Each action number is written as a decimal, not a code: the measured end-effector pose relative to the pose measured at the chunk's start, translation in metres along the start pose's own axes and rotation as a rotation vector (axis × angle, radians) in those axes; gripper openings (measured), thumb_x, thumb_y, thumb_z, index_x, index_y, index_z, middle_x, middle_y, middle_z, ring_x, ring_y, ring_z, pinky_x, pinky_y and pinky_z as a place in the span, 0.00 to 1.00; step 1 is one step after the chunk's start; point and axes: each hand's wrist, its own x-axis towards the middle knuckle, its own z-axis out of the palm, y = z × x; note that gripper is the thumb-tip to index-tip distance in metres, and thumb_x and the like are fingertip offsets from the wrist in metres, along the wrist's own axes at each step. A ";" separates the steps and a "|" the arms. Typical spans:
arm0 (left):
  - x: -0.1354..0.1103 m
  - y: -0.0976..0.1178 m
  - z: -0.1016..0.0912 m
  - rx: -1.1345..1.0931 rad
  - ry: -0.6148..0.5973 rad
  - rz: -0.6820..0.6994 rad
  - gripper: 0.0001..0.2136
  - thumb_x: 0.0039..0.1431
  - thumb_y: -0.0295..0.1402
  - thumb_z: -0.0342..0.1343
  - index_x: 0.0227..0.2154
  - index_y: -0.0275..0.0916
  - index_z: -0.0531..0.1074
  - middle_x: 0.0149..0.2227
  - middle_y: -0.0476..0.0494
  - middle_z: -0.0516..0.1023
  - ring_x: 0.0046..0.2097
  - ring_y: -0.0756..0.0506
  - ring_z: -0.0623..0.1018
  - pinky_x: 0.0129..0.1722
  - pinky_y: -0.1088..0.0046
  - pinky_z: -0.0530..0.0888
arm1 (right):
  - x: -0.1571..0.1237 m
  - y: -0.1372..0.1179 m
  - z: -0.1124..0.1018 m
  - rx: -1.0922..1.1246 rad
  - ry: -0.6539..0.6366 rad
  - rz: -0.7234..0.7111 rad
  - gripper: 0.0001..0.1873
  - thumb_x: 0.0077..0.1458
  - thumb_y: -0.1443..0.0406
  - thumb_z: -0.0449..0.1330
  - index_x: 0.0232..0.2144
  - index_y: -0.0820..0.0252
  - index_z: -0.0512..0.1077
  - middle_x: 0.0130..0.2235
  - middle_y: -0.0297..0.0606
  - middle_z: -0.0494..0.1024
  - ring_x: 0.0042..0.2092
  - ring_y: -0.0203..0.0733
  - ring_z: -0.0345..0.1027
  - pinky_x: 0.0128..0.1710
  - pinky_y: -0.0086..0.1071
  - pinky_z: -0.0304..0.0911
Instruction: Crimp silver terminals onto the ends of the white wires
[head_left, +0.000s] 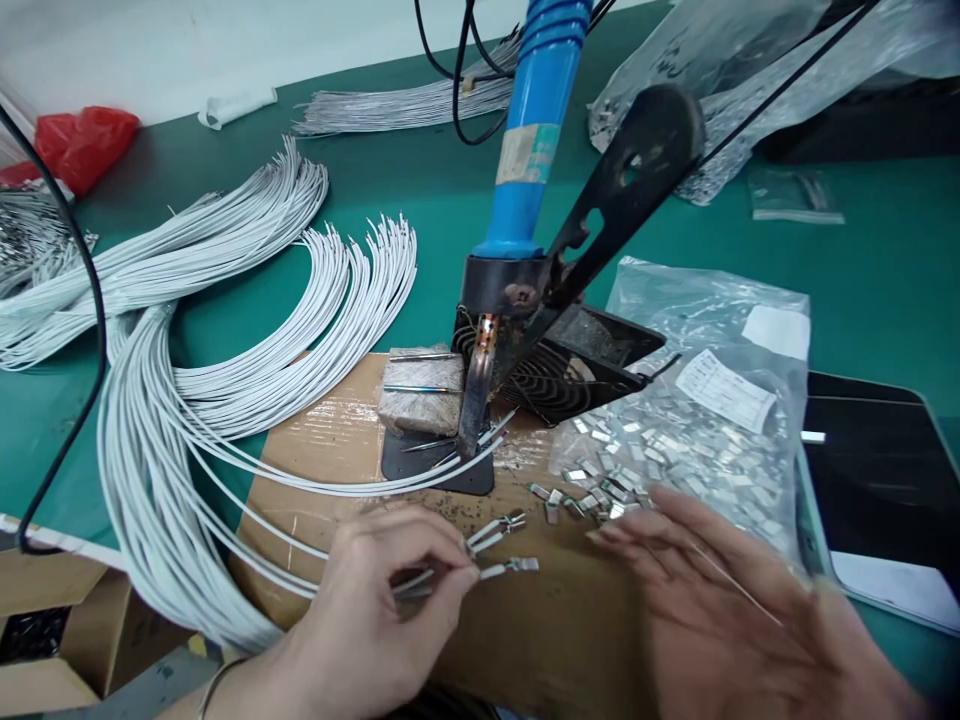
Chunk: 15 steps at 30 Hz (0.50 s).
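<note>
My left hand [367,610] pinches the ends of a few white wires [480,545] fitted with small metal terminals, low on a cardboard sheet [330,450]. My right hand [720,610] lies open with fingers stretched toward loose metal terminals [585,498] spilling from a clear plastic bag [697,420]; a thin strand of wire crosses its back. A blue-handled soldering iron [536,150] stands in a black holder [630,180], its tip [474,400] pointing down onto a black base plate [439,470] beside a grey sponge block [420,395].
Large bundles of white wires [225,330] curve across the green table at left. A black fan grille [555,375] sits behind the iron. A dark tablet [877,470] lies at right, a red bag [82,145] far left, cardboard boxes [52,620] at lower left.
</note>
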 end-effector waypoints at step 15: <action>-0.012 -0.057 -0.034 0.848 0.271 0.406 0.07 0.69 0.20 0.54 0.39 0.38 0.74 0.38 0.40 0.76 0.40 0.40 0.77 0.44 0.60 0.76 | -0.038 0.006 -0.008 -0.776 -0.173 -0.201 0.28 0.75 0.54 0.49 0.35 0.56 0.85 0.34 0.36 0.88 0.35 0.40 0.84 0.39 0.27 0.74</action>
